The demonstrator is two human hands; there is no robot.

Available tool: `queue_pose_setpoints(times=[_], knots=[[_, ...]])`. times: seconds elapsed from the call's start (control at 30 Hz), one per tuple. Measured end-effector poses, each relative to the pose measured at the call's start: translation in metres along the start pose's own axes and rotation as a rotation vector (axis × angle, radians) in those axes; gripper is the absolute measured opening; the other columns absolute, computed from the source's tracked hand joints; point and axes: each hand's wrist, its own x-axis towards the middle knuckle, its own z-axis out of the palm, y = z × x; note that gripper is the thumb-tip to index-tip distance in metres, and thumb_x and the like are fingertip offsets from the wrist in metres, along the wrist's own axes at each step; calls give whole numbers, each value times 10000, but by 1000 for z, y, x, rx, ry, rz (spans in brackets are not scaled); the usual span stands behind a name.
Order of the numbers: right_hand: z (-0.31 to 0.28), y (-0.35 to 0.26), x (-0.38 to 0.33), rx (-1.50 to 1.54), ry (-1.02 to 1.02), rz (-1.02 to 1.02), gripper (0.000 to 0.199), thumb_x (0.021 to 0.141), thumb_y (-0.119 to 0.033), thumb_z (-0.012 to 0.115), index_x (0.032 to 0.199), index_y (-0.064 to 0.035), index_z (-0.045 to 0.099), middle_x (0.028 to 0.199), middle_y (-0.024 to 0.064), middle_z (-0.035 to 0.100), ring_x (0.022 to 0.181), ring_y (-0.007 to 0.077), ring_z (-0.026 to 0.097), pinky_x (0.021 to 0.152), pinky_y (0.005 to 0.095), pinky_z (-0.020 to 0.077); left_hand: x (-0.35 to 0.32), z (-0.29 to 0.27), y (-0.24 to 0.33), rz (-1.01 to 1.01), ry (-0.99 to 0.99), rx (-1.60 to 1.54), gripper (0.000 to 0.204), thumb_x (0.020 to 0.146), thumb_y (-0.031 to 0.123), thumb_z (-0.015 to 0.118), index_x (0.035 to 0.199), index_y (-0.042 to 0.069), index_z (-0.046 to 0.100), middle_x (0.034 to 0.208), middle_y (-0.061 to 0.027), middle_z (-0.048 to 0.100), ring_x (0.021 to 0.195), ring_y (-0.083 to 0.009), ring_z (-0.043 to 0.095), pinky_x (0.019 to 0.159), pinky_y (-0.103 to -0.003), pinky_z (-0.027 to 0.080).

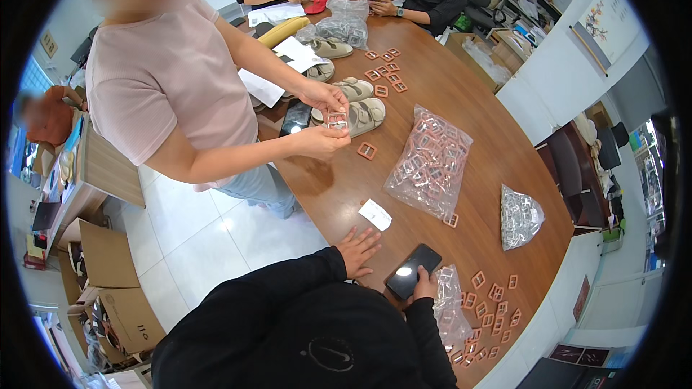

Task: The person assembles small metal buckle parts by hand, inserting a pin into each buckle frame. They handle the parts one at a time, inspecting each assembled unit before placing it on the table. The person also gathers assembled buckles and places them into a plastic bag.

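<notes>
My left hand (358, 251) lies flat at the table's near edge with its fingers spread, just short of a small white paper slip (376, 215). In my right hand (425, 285) is a dark smartphone (408, 274), gripped at its lower right side and low over the tabletop. Beside that hand is a clear plastic bag (451, 310), and several orange-brown square buckles (497, 310) are scattered to its right. A person in a pink shirt stands at the left, holding a pale buckle (336, 121) in both hands.
A big bag of orange-brown buckles (432, 162) lies mid-table, a bag of silvery pieces (520, 217) to its right. Beige sandals (366, 117), papers and loose buckles (387, 72) are farther back. Two people sit at the far end. Cardboard boxes (108, 259) stand on the floor at left.
</notes>
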Motion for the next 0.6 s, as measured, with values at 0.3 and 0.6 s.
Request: queue_pose_setpoints(times=[0.3, 0.6], knots=[[-23, 28, 27, -195, 107, -78, 359, 828, -116, 682, 1081, 105, 557, 932, 134, 650, 821, 206, 611, 763, 311, 487, -1, 0, -3, 12, 69, -87, 688, 848, 471, 624, 1371, 49, 476, 1528, -166, 305, 1426, -373, 244, 1111, -618, 209], [-30, 18, 16, -311, 45, -27, 302, 842, -188, 670, 1034, 42, 626, 754, 76, 597, 579, 150, 569, 448, 307, 508, -3, 1, -3, 6, 71, -80, 677, 844, 479, 624, 1356, 55, 495, 1525, -164, 311, 1426, -366, 247, 1116, -601, 215]])
